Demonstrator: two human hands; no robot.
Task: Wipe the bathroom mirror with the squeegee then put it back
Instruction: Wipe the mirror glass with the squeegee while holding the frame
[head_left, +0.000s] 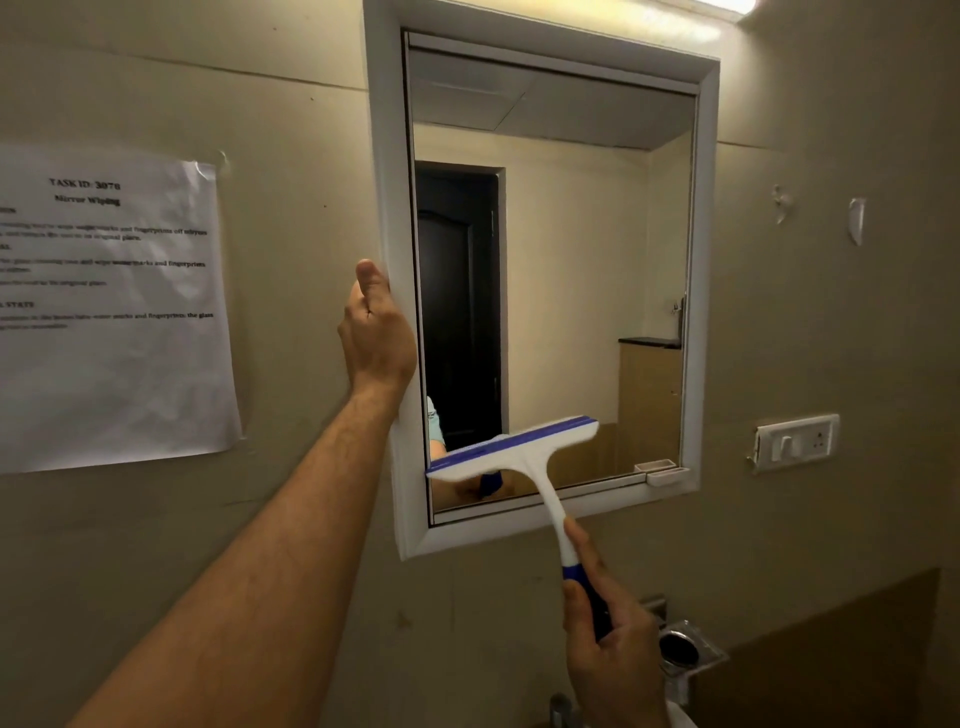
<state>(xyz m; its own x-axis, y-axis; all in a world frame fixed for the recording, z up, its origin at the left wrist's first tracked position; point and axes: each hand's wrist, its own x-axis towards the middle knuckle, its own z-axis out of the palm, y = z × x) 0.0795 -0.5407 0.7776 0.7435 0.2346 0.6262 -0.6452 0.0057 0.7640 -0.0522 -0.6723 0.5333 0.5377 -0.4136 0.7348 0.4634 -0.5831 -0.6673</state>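
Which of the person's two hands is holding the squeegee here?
The right hand, low in the view, grips the blue handle of the white-and-blue plastic squeegee. The left hand only holds the white-framed mirror by its left edge.

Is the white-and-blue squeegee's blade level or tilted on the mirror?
Tilted. The white-and-blue squeegee slants up to the right across the lower glass of the white-framed mirror; the right hand grips its handle.

We've got a printed task sheet (111, 306) taped to the beige wall (291, 156) on the left, a white switch and socket plate (795, 440) on the right, and a round steel holder (687, 649) lower down.
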